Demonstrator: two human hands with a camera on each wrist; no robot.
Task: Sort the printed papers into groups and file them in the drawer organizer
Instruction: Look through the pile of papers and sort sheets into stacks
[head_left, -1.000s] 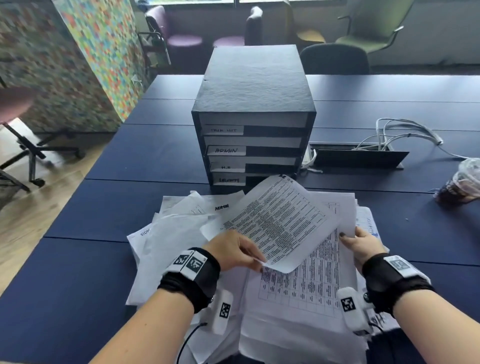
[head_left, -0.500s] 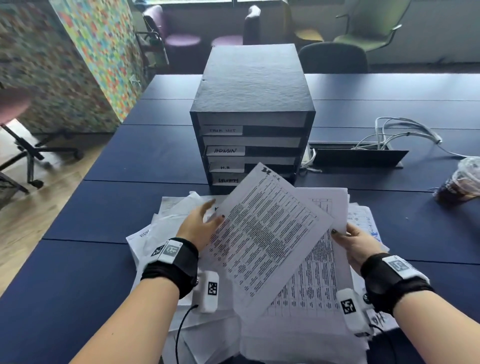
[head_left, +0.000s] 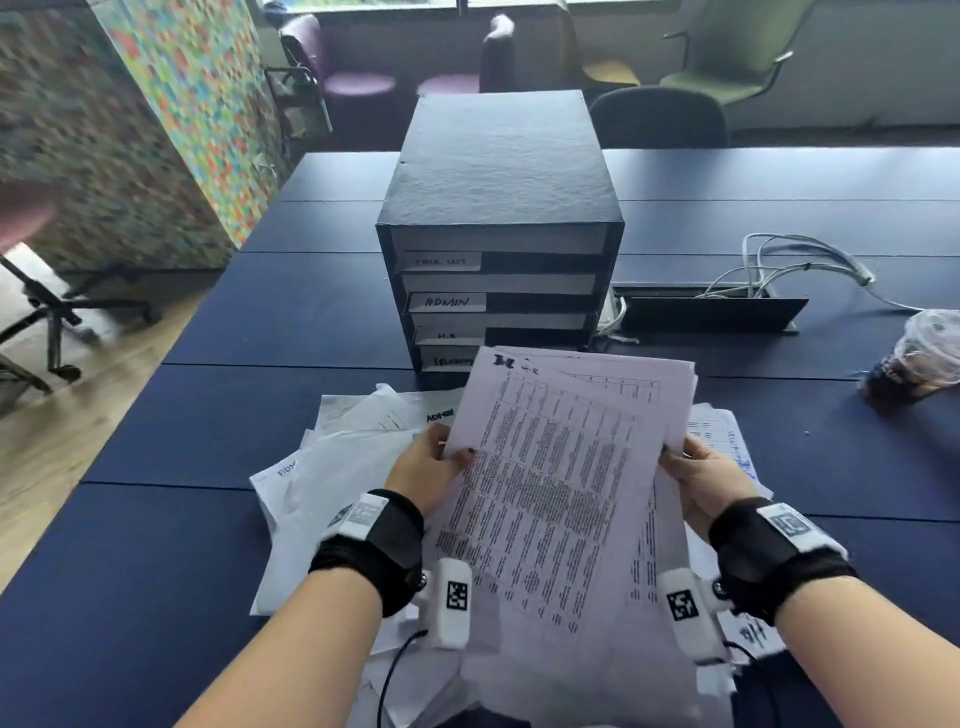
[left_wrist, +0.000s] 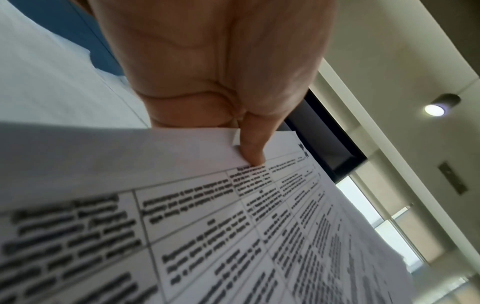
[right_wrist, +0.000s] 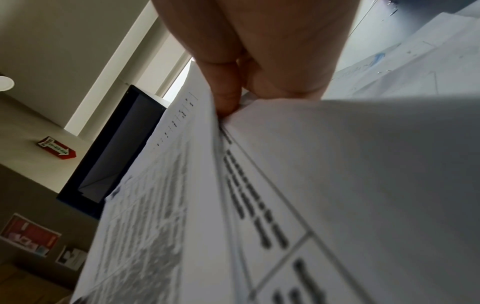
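Note:
I hold a stack of printed papers (head_left: 561, 467) with tables of text, tilted up above the table. My left hand (head_left: 441, 462) pinches its left edge, thumb on top, as the left wrist view shows with the thumb (left_wrist: 253, 152) on the papers (left_wrist: 259, 226). At the right edge my right hand (head_left: 691, 467) grips the stack, thumb (right_wrist: 226, 98) pressed on the sheets (right_wrist: 337, 164). The black drawer organizer (head_left: 498, 208) stands just beyond, with drawer labels such as ADMIN (head_left: 447, 302). More loose papers (head_left: 337, 467) lie spread under my hands.
A dark blue table (head_left: 208, 415) carries everything. A cable box with white cables (head_left: 753, 296) sits right of the organizer. An iced drink cup (head_left: 924, 353) lies at the far right. Chairs stand beyond the table; an office chair base (head_left: 52, 312) is on the left floor.
My left hand carried the top sheet from the left and laid it square on the stack. It now pinches the stack's left edge, and both hands have raised the stack.

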